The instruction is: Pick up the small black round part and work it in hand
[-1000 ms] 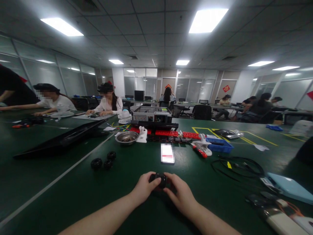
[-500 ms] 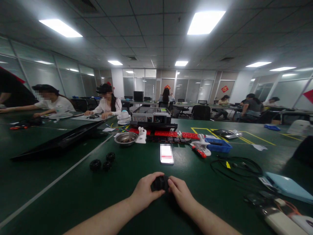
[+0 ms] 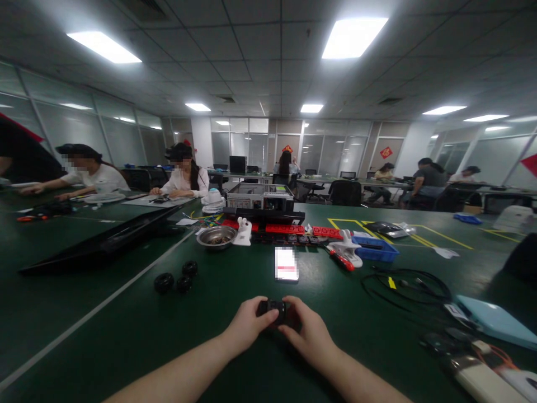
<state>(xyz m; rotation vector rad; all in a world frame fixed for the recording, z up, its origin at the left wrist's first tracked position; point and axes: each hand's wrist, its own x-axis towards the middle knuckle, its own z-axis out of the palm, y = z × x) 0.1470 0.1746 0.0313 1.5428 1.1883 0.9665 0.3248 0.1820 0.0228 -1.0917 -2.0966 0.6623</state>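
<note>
A small black cylindrical part (image 3: 273, 305) is held between my two hands, just above the near middle of the green table. My left hand (image 3: 248, 322) is closed on its left side, with the thumb across the front. My right hand (image 3: 309, 326) curves around the right end, its fingers and thumb against the part; some of the contact is hidden. To the left lie three black wheel-like pieces (image 3: 163, 282). Beyond my hands a phone (image 3: 286, 264) with a lit screen lies flat on the table.
A metal bowl (image 3: 217, 238) of small parts, a white clamp (image 3: 346, 249), red-handled pliers (image 3: 344, 261) and a blue tray (image 3: 375, 248) stand farther back. Coiled black cable (image 3: 405, 285) and a light-blue box (image 3: 497, 320) lie right. A black panel (image 3: 104, 240) is left. Co-workers sit beyond.
The black part has turned in my hands, showing more of its side. My right hand has shifted its grip, with thumb and fingers wider apart. My left thumb has moved up over the front.
</note>
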